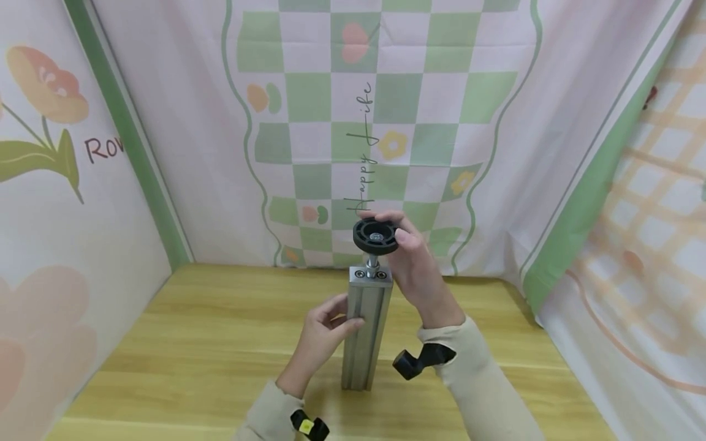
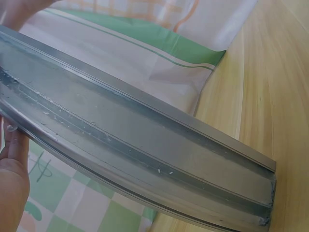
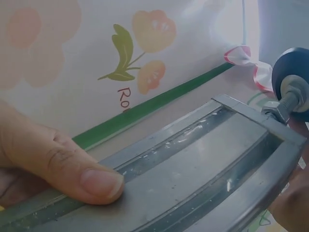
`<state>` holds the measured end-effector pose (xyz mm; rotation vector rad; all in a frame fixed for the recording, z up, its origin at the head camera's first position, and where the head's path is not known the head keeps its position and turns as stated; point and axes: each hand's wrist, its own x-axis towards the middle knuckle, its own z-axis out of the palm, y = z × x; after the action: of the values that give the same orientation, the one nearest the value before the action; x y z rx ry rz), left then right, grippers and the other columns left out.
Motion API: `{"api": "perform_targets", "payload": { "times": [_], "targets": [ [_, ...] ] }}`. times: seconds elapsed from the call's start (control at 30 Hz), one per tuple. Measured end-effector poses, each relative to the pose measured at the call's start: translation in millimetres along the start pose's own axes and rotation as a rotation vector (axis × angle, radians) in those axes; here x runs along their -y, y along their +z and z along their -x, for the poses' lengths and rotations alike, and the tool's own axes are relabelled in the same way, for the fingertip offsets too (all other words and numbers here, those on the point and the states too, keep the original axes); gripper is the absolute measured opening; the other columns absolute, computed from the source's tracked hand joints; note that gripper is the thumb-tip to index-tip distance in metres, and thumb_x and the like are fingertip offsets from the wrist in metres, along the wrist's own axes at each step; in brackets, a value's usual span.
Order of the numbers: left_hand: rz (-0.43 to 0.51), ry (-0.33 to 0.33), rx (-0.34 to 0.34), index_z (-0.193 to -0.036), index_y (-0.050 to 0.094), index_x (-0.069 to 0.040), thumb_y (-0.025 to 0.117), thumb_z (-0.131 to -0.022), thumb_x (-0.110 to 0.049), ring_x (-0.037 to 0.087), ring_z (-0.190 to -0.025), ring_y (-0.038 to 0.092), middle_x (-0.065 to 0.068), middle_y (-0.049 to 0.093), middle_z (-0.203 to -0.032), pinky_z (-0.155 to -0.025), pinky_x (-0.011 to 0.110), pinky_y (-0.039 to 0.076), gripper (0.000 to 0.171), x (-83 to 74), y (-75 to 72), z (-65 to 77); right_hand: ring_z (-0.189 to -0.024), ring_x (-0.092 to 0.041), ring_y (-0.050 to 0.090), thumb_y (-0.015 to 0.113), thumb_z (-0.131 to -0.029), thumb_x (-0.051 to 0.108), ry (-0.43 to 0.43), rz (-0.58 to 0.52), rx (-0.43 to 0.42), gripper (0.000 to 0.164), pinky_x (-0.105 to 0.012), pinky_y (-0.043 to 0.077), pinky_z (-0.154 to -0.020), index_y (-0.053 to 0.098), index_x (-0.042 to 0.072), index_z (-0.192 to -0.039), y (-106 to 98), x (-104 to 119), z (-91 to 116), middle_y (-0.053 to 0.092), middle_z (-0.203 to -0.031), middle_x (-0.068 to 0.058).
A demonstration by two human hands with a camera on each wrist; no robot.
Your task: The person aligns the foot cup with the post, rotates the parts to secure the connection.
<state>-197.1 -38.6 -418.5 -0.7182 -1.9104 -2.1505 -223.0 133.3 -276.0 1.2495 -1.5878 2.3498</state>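
Note:
An aluminium profile (image 1: pixel 362 334) stands upright on the wooden table, its long grooves flecked with small bright shavings in the wrist views. On its top, an end plate (image 1: pixel 371 277) with two screws carries a threaded stud (image 3: pixel 291 102) and nut. A black round levelling foot (image 1: pixel 376 246) caps the stud. My left hand (image 1: pixel 325 327) grips the profile at mid-height, the thumb (image 3: pixel 99 186) flat on one face and the fingers (image 2: pixel 15 169) on another side. Around the foot's rim curl the thumb and fingers of my right hand (image 1: pixel 416 266); its palm is partly hidden.
The wooden table (image 1: pixel 231 343) reaches back to a hanging curtain (image 1: pixel 309 144) with green checks. Printed cloth (image 1: pixel 127 257) also hangs on the left, and more cloth (image 1: pixel 634 245) on the right. Black wrist mounts sit on both sleeves.

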Motion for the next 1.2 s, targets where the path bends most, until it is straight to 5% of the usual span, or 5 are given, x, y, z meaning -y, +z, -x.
{"api": "perform_targets", "payload": {
  "times": [0.27,0.47,0.73,0.93,1.2],
  "targets": [
    [0.003,0.000,-0.001,-0.128,0.065,-0.001,0.077,-0.088,-0.002,0.018,-0.097,0.065,0.013,0.068,-0.107,-0.086,0.033,0.058,0.043,0.6,0.2,0.1,-0.120,-0.033,0.049,0.053,-0.094,0.014,-0.156,0.351,-0.189,0.013,-0.029,0.052,-0.094,0.053,0.014,-0.107,13.5,2.6,9.1,0.047,-0.134,-0.018],
    [0.002,-0.010,0.005,-0.129,0.065,-0.003,0.077,-0.088,-0.004,0.019,-0.099,0.065,0.012,0.068,-0.110,-0.086,0.033,0.058,0.042,-0.6,0.3,0.3,-0.117,-0.024,0.044,0.068,-0.092,0.022,-0.250,0.674,-0.285,0.028,-0.037,0.042,-0.099,0.050,0.002,-0.100,24.3,5.8,11.2,0.045,-0.123,-0.011],
    [-0.006,0.001,0.009,-0.128,0.066,-0.004,0.076,-0.089,-0.005,0.019,-0.097,0.065,0.011,0.068,-0.108,-0.085,0.033,0.058,0.041,-0.9,0.3,0.4,-0.104,-0.021,0.041,0.075,-0.086,0.025,-0.307,0.835,-0.351,0.034,-0.037,0.035,-0.086,0.054,0.005,-0.104,33.7,8.3,11.9,0.045,-0.113,-0.009],
    [0.002,0.011,0.008,-0.127,0.066,-0.001,0.077,-0.088,-0.003,0.017,-0.097,0.065,0.013,0.068,-0.107,-0.086,0.034,0.058,0.041,1.4,1.0,-0.5,-0.118,-0.023,0.044,0.050,-0.098,0.033,-0.280,0.761,-0.300,0.047,-0.045,0.032,-0.100,0.051,0.000,-0.132,29.0,7.9,13.2,0.047,-0.136,-0.006],
    [-0.002,0.008,-0.002,-0.125,0.066,0.000,0.078,-0.087,-0.003,0.017,-0.096,0.065,0.012,0.068,-0.105,-0.086,0.033,0.058,0.040,1.3,0.5,-0.1,-0.143,-0.030,0.031,0.026,-0.107,0.028,-0.168,0.340,-0.108,0.045,-0.049,0.010,-0.120,0.058,0.014,-0.134,14.6,8.8,3.1,0.048,-0.149,-0.010]
  ]
}}
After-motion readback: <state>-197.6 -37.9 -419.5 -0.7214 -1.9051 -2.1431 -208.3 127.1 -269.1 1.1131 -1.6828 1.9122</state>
